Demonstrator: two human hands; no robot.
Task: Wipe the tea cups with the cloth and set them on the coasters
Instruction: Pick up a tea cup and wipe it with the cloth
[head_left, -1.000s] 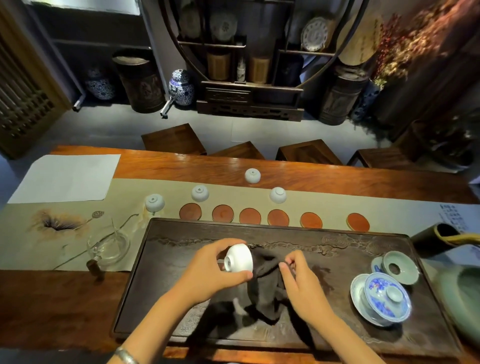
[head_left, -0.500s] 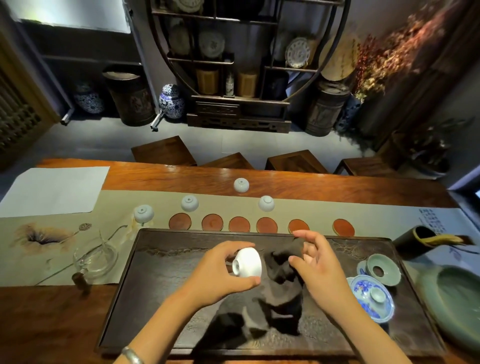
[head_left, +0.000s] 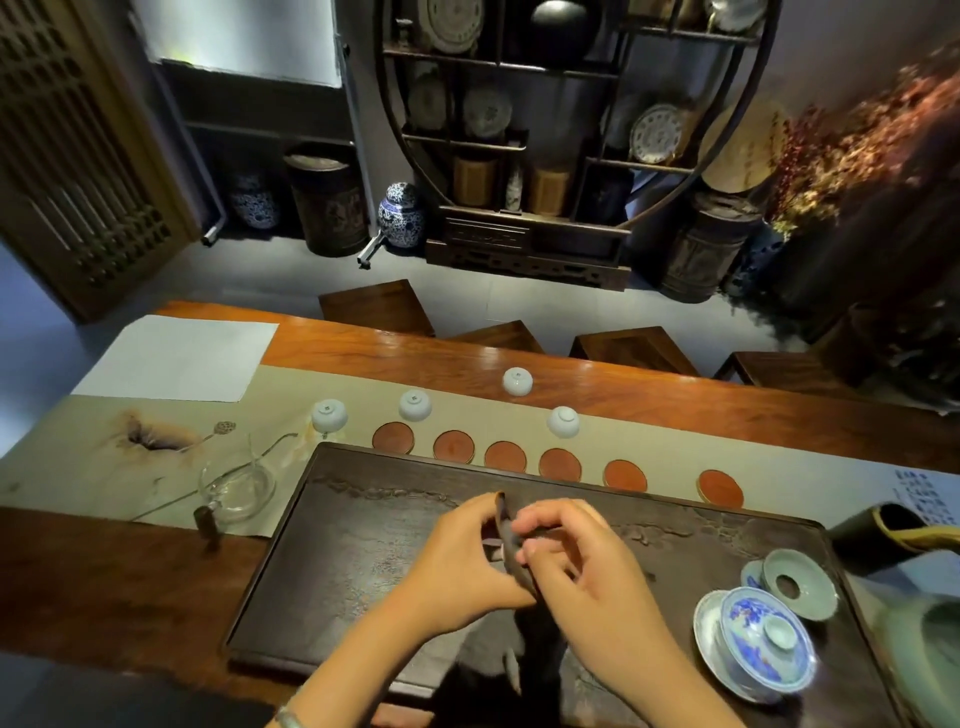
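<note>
Left hand (head_left: 462, 561) and right hand (head_left: 582, 571): fingers closed together around the dark cloth (head_left: 506, 530) above the tea tray (head_left: 363, 519), presumably wiping a cup hidden inside. Four inverted cups (head_left: 414, 405) wait behind six bare coasters (head_left: 559, 464), within reach.

A round dark-wood display shelf (head_left: 571, 130) fills the upper centre, holding plates and jars. A lattice wooden door (head_left: 78, 156) stands at upper left. Grey floor (head_left: 270, 275) lies below, with wooden stools (head_left: 376, 306) lined along the desk's (head_left: 363, 348) far edge.
</note>
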